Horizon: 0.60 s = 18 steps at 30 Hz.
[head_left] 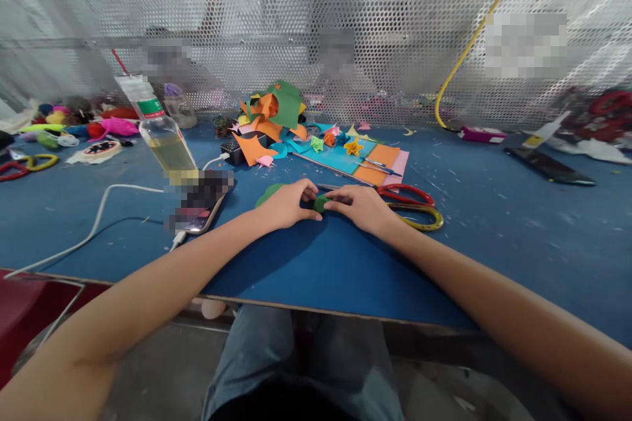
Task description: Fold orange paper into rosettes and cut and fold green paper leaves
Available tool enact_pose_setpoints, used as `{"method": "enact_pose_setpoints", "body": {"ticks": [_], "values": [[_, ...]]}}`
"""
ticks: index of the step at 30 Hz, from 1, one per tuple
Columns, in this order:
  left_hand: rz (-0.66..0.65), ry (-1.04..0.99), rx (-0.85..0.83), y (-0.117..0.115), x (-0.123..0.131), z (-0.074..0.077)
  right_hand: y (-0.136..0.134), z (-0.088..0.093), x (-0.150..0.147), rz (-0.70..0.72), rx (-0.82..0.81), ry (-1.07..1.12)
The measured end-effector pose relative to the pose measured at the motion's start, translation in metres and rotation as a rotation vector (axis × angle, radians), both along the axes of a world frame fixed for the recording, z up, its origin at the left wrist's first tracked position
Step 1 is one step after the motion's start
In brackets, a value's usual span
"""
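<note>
A small piece of green paper (pixel 320 203) is between my two hands, just above the blue table. My right hand (pixel 361 205) pinches its right side with thumb and fingertips. On the other side my left hand (pixel 290 204) curls thumb and fingers around its left edge; the exact contact is partly hidden. Another green paper piece (pixel 268 195) lies behind my left wrist, half covered. Scissors with one red and one yellow handle (pixel 424 216) rest beside my right wrist, their blades partly behind that hand.
Beyond my hands are coloured paper sheets (pixel 326 156) with small folded paper shapes and a compass-like metal tool (pixel 380 166). Green and orange scraps (pixel 276 108) are heaped behind. A phone (pixel 205 204) with a white cable and a tilted bottle (pixel 165 135) stand left; a black phone-like slab (pixel 550 166) lies right.
</note>
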State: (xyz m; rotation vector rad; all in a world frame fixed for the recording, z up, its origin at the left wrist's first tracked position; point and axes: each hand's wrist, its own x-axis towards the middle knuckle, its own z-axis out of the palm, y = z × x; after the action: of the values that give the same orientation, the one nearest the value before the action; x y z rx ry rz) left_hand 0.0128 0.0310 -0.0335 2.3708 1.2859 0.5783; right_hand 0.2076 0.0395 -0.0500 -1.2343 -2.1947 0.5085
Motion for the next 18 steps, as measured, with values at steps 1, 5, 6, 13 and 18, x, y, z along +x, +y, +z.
{"method": "enact_pose_setpoints", "body": {"ticks": [1, 5, 6, 13, 18], "values": [[-0.002, -0.01, -0.007, 0.0, 0.0, 0.0, -0.001, 0.0, -0.001, 0.009, 0.018, -0.022], [-0.056, 0.004, -0.005, 0.002, -0.002, 0.0, -0.002, -0.002, -0.004, 0.03, 0.093, -0.09], [-0.076, 0.016, 0.0, 0.002, -0.002, 0.001, -0.002, -0.003, -0.004, 0.031, 0.11, -0.103], [-0.134, 0.068, 0.047, 0.0, -0.001, 0.007, 0.001, -0.006, 0.0, 0.122, 0.185, -0.16], [-0.124, 0.077, 0.068, -0.001, 0.0, 0.006, 0.008, -0.004, 0.006, 0.233, 0.179, -0.175]]}}
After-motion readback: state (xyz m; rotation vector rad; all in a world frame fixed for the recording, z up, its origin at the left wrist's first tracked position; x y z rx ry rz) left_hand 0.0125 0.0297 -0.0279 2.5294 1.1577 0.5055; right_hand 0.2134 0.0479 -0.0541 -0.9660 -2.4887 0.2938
